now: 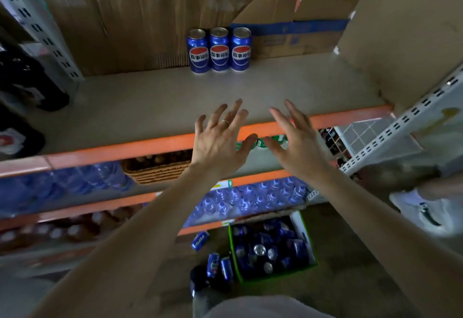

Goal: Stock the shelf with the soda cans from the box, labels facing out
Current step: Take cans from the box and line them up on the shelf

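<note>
Your three cans (219, 49) stand upright at the shelf's (150, 102) far side, labels facing you; both hands' fingers (226, 114) are spread, empty.

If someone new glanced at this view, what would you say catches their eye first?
Probably the three blue soda cans standing upright in a row at the back of the shelf, labels facing out. Next, the left hand and right hand, both spread open and empty over the shelf's orange front edge. Below on the floor, the green box holds a jumble of cans, with a few loose cans lying beside it.
</note>
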